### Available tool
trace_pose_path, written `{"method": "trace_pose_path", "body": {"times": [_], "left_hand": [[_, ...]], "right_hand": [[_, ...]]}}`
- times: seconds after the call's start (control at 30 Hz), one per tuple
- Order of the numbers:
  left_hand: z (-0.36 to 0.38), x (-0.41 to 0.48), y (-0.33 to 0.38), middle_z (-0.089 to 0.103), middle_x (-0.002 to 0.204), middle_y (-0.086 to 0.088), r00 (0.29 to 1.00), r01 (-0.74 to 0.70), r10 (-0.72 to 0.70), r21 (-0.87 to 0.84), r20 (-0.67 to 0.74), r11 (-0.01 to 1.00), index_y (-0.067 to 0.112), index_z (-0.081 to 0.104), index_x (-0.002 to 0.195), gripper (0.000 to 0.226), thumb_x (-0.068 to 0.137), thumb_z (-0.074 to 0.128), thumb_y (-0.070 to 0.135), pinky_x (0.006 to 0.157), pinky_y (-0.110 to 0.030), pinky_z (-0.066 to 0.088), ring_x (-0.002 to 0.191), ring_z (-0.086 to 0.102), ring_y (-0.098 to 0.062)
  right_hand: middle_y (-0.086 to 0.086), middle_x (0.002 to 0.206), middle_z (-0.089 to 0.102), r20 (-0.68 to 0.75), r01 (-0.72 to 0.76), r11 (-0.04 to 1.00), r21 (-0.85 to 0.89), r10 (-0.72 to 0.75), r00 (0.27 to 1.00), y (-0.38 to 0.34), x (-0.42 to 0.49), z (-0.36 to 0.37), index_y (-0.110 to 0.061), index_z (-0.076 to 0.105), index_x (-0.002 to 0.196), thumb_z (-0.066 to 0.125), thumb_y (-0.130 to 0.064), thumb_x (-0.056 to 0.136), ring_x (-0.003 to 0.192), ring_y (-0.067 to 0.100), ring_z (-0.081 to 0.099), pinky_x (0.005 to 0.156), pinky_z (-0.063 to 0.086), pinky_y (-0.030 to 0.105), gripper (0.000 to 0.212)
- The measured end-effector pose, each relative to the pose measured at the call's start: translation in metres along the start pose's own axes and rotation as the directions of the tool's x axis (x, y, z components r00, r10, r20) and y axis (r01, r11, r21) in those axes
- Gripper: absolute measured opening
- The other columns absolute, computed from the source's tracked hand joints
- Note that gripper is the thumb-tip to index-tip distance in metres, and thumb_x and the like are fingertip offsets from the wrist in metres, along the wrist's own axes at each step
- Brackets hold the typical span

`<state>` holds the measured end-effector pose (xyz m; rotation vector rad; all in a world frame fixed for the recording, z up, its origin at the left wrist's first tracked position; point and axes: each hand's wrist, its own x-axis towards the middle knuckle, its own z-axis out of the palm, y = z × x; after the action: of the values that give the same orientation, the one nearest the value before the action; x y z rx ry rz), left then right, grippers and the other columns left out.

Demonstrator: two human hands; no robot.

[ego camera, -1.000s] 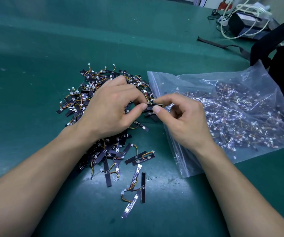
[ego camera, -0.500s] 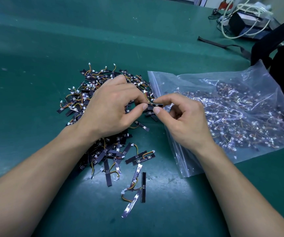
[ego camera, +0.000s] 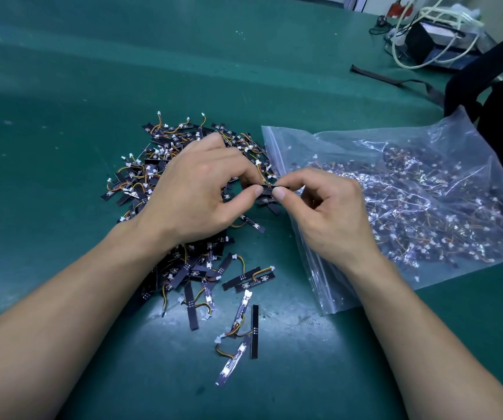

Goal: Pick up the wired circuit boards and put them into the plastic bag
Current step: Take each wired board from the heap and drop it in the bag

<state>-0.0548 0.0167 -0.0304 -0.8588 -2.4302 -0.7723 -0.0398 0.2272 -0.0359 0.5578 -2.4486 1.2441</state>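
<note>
Boards (ego camera: 141, 180) with short orange and yellow wires lie in a loose dark pile on the green table (ego camera: 62, 86), left of centre. A few stragglers (ego camera: 254, 327) are spread toward the near edge. At the pile's right side the left hand (ego camera: 195, 195) and the right hand (ego camera: 329, 213) meet. Each pinches one end of a single board (ego camera: 266, 189) between thumb and forefinger, with the other fingers curled in. That board sits roughly level between the two thumbs, just beside the mouth of the plastic bag (ego camera: 444, 153). The clear zip bag lies flat on the table to the right, its opening facing left toward the pile, and many boards show through its film. The right wrist crosses the bag's near left corner. At the far right, white cables (ego camera: 401, 53) loop around a dark box (ego camera: 419, 47), and a black strap (ego camera: 395, 81) trails across the table.
</note>
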Motion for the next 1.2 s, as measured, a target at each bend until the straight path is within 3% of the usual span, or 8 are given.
{"method": "trace_pose_path", "body": {"times": [0.2,0.37,0.63,0.9,1.2], "left_hand": [[-0.0001,0.0007,0.0001,0.067,0.078,0.005,1.000,-0.012,0.012,0.015,-0.008,1.000,0.015,0.072,0.086,0.012,0.092,0.068,0.024,0.071,-0.041,0.045,0.078,0.045,-0.020],[-0.0003,0.0010,0.0001,0.066,0.078,0.006,1.000,-0.010,0.010,0.012,-0.003,1.000,0.015,0.072,0.086,0.012,0.092,0.067,0.025,0.070,-0.041,0.044,0.078,0.044,-0.020],[-0.0016,0.0005,0.0006,0.067,0.082,0.008,1.000,-0.005,0.005,-0.013,0.012,1.000,0.016,0.074,0.092,0.014,0.090,0.069,0.029,0.073,-0.040,0.044,0.079,0.045,-0.020],[-0.0004,0.0006,-0.0003,0.066,0.079,0.006,1.000,-0.013,0.013,0.004,-0.003,1.000,0.014,0.072,0.087,0.011,0.092,0.068,0.023,0.072,-0.039,0.043,0.078,0.044,-0.020],[-0.0011,0.0001,-0.0014,0.068,0.083,0.007,0.999,-0.023,0.023,-0.014,0.022,1.000,0.015,0.073,0.091,0.014,0.092,0.067,0.027,0.074,-0.043,0.047,0.079,0.048,-0.022]], "right_hand": [[-0.022,0.073,0.062,-0.016,-0.040,0.999,0.017,0.040,0.999,-0.0008,-0.0006,0.0013,-0.020,0.077,0.096,0.075,-0.025,0.085,0.053,0.018,0.051,0.054,0.035,0.012,0.012],[-0.023,0.067,0.058,-0.010,-0.023,1.000,0.001,0.023,1.000,-0.0003,-0.0002,0.0014,-0.020,0.077,0.089,0.076,-0.019,0.087,0.051,0.013,0.048,0.053,0.033,0.012,0.003],[-0.015,0.071,0.065,0.006,-0.005,1.000,0.024,0.005,1.000,0.0005,0.0000,0.0004,-0.014,0.078,0.086,0.074,-0.015,0.089,0.051,0.005,0.046,0.054,0.032,0.012,0.005],[-0.028,0.066,0.059,-0.017,-0.032,0.999,0.024,0.032,0.999,-0.0001,-0.0008,0.0021,-0.028,0.075,0.091,0.075,-0.021,0.084,0.050,0.010,0.048,0.053,0.033,0.010,0.010],[-0.016,0.072,0.064,-0.006,0.009,1.000,-0.028,-0.009,1.000,0.0005,-0.0001,0.0022,-0.015,0.076,0.086,0.072,-0.012,0.091,0.050,0.007,0.047,0.054,0.033,0.011,0.007]]}}
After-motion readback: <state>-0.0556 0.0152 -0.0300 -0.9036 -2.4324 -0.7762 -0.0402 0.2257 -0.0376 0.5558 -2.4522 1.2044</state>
